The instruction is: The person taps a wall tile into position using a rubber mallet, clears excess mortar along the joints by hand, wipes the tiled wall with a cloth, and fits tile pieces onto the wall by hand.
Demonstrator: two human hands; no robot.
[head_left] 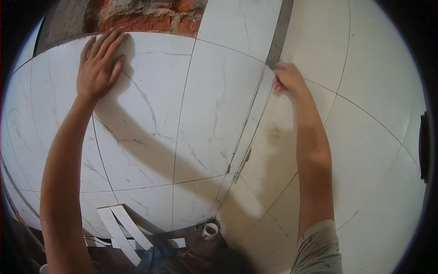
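My left hand [99, 68] lies flat with fingers spread on a white grey-veined wall tile [150, 77], its fingertips reaching the tile's upper edge. Over at the corner, my right hand [288, 78] is closed, fingers curled inward against the seam where the white tiles meet the cream-coloured tiled wall [315, 45]. Whatever it grips is hidden by the fingers. Just above that hand, a bare grey strip [279, 34] runs up the corner. Dark smears of mortar [247, 155] mark the seam lower down.
Exposed red brick [141, 20] and grey mortar show above the tile edge. At the bottom, a white pipe end [210, 229] stands in the corner near several narrow white strips [121, 233] leaning on the wall. A dark object [424, 146] sits at the far right.
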